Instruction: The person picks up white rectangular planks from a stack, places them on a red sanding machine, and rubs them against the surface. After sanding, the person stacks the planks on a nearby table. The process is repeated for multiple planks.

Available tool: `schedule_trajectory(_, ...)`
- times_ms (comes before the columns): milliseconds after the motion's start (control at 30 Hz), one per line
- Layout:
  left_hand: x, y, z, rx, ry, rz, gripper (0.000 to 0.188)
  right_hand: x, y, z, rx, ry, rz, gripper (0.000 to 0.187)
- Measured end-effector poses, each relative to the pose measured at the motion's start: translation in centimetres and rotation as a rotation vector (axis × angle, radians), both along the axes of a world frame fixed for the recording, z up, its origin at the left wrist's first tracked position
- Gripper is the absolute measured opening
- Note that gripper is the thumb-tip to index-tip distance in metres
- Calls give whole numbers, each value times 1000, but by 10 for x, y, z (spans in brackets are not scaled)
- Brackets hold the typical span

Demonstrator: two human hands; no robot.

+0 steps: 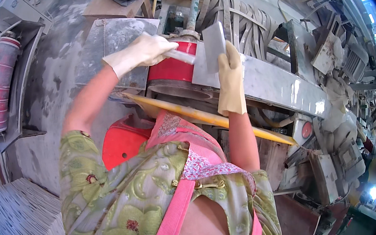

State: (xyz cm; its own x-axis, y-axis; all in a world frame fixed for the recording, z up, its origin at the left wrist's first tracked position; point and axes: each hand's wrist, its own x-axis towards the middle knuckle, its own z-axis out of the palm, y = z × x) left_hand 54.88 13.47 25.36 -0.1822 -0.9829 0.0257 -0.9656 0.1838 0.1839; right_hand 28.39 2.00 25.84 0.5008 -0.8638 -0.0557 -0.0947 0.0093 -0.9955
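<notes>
Cream-coloured gloves cover both hands. My left hand (152, 49) is closed round a pale, narrow strip (181, 56), perhaps a flat piece seen edge-on. It reaches over the front of a red drum (173, 68); I cannot tell whether it touches. My right hand (230, 66) grips a thin, grey rectangular plate (214, 41) by its right edge and holds it upright, to the right of the drum. A metal shaft (195, 8) runs back from the drum. Beside it a long grey metal ledge (279, 80) stretches away to the right.
A yellow bar (197, 114) crosses in front of my body, with a red plastic seat (123, 138) below. A grey board (112, 37) lies left of the drum. Several loops of grey belt (241, 18) hang behind. Stacked thin sheets (25, 222) stand lower left.
</notes>
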Motion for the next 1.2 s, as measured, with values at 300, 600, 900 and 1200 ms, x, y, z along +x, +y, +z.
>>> schedule_trajectory(300,-24,-42,39,-367,-365,-383,23,44,20,-16,-334,191,-5,49)
schedule_trajectory(600,-49,-40,-19,217,1307,766,73,58,41,-27,-126,81,80,51)
schedule_trajectory(900,-23,-17,-49,254,998,822,85,33,49,-71,-957,595,-10,64)
schedule_trajectory(1200,-32,-30,-61,133,1048,769,54,43,41,-82,-1047,894,-72,63)
